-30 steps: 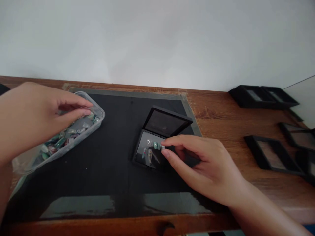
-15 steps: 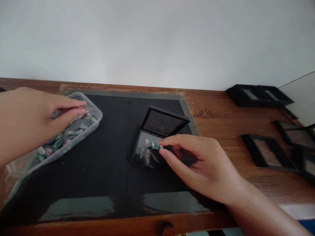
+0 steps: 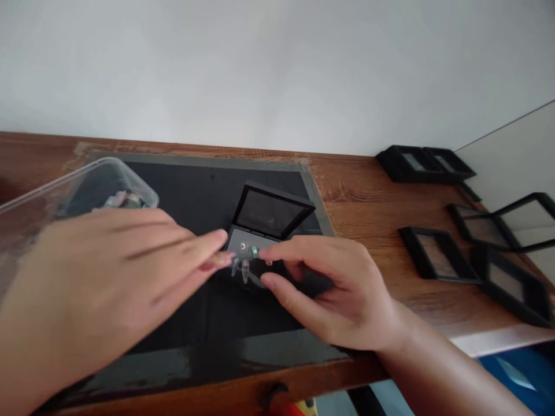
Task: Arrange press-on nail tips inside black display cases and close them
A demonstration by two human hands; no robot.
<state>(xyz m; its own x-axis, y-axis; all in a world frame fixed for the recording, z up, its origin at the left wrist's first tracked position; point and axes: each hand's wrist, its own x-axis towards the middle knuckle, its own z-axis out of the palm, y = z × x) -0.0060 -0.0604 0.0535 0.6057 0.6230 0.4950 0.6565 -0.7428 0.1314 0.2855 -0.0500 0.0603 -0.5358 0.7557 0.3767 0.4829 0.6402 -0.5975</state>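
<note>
My left hand (image 3: pixel 117 289) is closed in a pinch on a pinkish press-on nail (image 3: pixel 224 259), held at the left edge of a small open black display case (image 3: pixel 273 212). Several more press-on nails lie on the case's base: one with a ring-like decoration, a green one (image 3: pixel 254 252) and a long clear one (image 3: pixel 245 270). Over the right side of the base, my right hand (image 3: pixel 333 283) has its thumb and index finger apart. That index fingertip is at the green nail and partly covers the row; a small nail shows just below it.
A clear plastic tub (image 3: pixel 150 196) of loose nails stands at the left, partly hidden by my left hand. More black display cases (image 3: pixel 437 254) lie on the wooden table (image 3: pixel 355 199) at the right. A black mat (image 3: pixel 191 185) is under the case.
My left hand has come from the tub over to the case with a pinkish press-on nail. My right thumb and index finger have parted. The view has shifted slightly.
</note>
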